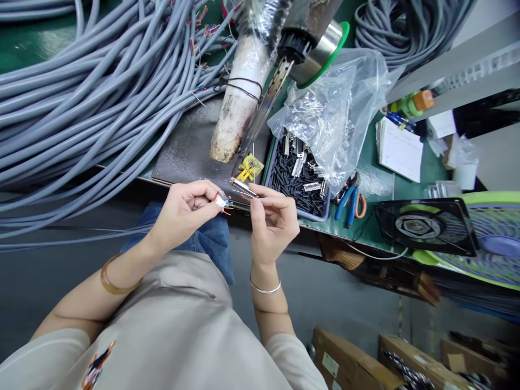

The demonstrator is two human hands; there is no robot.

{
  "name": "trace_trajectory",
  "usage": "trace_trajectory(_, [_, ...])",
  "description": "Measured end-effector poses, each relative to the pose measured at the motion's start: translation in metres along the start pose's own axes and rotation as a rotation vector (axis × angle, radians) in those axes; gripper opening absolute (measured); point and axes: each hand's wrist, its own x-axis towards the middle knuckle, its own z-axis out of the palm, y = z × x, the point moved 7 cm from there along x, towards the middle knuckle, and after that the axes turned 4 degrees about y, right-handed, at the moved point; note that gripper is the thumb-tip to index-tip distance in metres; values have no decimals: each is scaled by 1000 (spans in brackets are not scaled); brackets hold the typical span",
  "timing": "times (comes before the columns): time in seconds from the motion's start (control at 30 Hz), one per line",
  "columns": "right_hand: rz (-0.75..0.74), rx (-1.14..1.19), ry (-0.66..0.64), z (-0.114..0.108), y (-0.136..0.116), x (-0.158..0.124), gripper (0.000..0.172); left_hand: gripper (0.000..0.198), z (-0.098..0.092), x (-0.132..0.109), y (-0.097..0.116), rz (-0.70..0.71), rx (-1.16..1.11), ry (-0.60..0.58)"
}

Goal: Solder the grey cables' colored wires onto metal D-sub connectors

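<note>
Right, here at the bench everything gathers around the shallow blue-purple rectangular plastic tray (326, 212), loaded with small black tubular pieces (284, 176) and, scattered on top of them, silver metal multi-pin connectors (299, 164). Over the tray's far right corner slumps a clear, crinkled plastic bag (357, 92), with a heap of shiny silver parts showing through.

Just left of the tray, both hands are busy! The left hand (187, 208) is closed around a stripped cable end with fine coloured wires (227, 205), their tips fanning out toward the tray. The right hand (274, 219), at the tray's near left corner, pinches thumb and fingers on the near end of a slim silver metal connector (242, 187); its far end reaches a small bright-yellow piece (252, 167), though whether the two touch, I cannot tell.

Immediately right of the tray lie blue-handled metal pliers (350, 203). Well to its right there's a lime-green and purple slatted plastic basket (487, 197), a square black fan (426, 225) overlapping its left side. Below the tray, off to the right on the floor, stand brown cardboard boxes (345, 357), with dark and silvery items among them, too blurred to name.
</note>
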Motion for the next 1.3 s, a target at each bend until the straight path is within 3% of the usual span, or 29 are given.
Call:
trace_trajectory(0.07, [51, 38, -32, 6, 4, -1, 9, 14, 0, 4, 1, 12, -5, 14])
trace_trajectory(0.27, [-58, 16, 11, 10, -1, 3, 11, 17, 3, 13, 4, 11, -4, 44])
trace_trajectory(1.3, [-209, -6, 15, 17, -5, 12, 13, 21, -3, 17, 2, 59, 56, 133])
